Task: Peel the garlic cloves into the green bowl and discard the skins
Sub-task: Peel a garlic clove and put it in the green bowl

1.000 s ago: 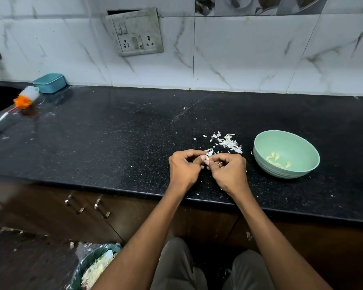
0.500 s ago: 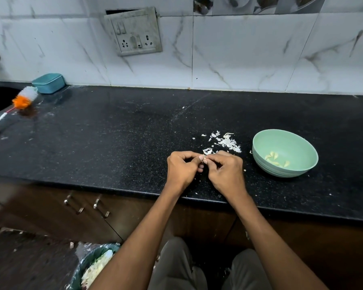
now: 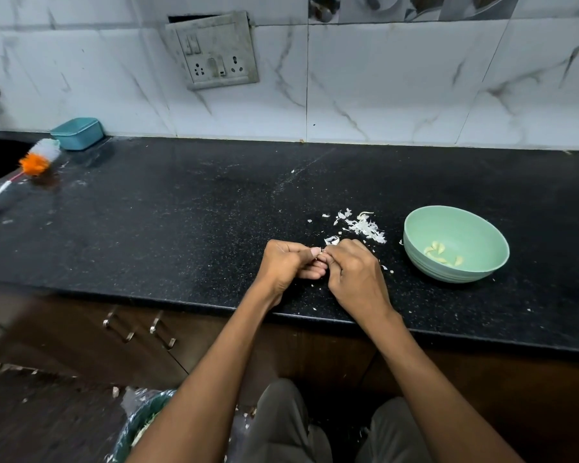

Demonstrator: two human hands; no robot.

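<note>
My left hand point(image 3: 286, 265) and my right hand point(image 3: 355, 272) meet over the black counter near its front edge. Both pinch a small garlic clove point(image 3: 321, 252) between thumbs and fingertips; the fingers hide most of it. Just beyond the hands lies a scatter of white garlic skins point(image 3: 361, 225). The green bowl point(image 3: 415, 235) stands to the right of my right hand, with several peeled cloves point(image 3: 442, 253) in its bottom.
On the floor at lower left sits a lined bin point(image 3: 137, 426) with skins in it. A teal box point(image 3: 77, 132) and an orange-and-white duster point(image 3: 34, 160) lie at the far left by the sink. Cabinet handles point(image 3: 141, 327) sit below the counter edge.
Both hands stay together on the clove, with small shifts of the fingers. The bowl and skins have not moved.
</note>
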